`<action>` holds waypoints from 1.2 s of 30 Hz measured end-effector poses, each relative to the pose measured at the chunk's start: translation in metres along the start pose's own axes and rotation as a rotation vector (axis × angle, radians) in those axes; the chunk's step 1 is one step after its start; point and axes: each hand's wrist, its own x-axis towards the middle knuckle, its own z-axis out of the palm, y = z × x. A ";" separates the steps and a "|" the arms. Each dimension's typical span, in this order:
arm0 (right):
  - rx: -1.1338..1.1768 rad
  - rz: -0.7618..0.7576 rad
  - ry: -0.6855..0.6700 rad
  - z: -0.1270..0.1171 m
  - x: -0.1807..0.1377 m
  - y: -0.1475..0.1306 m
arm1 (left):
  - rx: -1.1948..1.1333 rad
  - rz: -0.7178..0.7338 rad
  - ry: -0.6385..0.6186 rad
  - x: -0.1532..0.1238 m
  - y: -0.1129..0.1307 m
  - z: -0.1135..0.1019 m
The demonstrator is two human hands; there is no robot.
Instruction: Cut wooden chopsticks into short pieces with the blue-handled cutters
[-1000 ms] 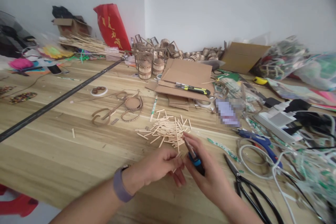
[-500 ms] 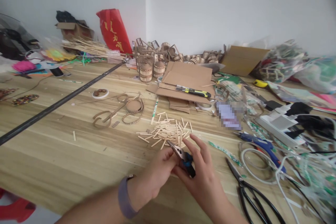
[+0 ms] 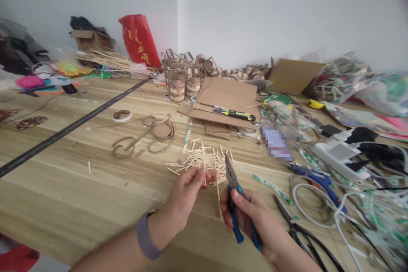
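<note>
My left hand [image 3: 186, 193] pinches a thin wooden stick [image 3: 203, 159] upright between thumb and fingers, just in front of a loose pile of short wooden sticks [image 3: 200, 162] on the wooden table [image 3: 63, 178]. A purple band sits on that wrist. My right hand [image 3: 255, 221] is closed round the blue handles of a pair of pliers [image 3: 234, 197], whose jaws point up and away, close to the right of the held stick. Another long stick [image 3: 218, 197] lies between the two hands.
Black scissors [image 3: 306, 238] and a blue glue gun [image 3: 315, 176] with tangled cables lie to the right. Cardboard sheets [image 3: 223, 97] with a yellow-black cutter [image 3: 234, 113], small cardboard baskets [image 3: 183, 85], cardboard rings [image 3: 161, 129], a black rod [image 3: 70, 125] and a power strip [image 3: 338, 153] fill the table.
My right hand drew back toward me and regripped the pliers by both handles, jaws now pointing up. My left hand lifted one stick upright from the pile.
</note>
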 end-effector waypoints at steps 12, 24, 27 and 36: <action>0.397 0.189 -0.227 0.015 -0.006 0.007 | -0.203 -0.186 -0.210 -0.005 -0.006 0.006; -0.449 0.001 0.014 -0.019 -0.020 -0.030 | 0.221 0.056 -0.070 0.000 0.019 -0.013; -0.610 0.010 -0.048 -0.027 -0.024 -0.040 | 0.313 0.049 -0.119 0.001 0.022 -0.017; -0.646 0.058 -0.099 -0.025 -0.022 -0.041 | 0.474 0.061 -0.244 -0.005 0.024 -0.013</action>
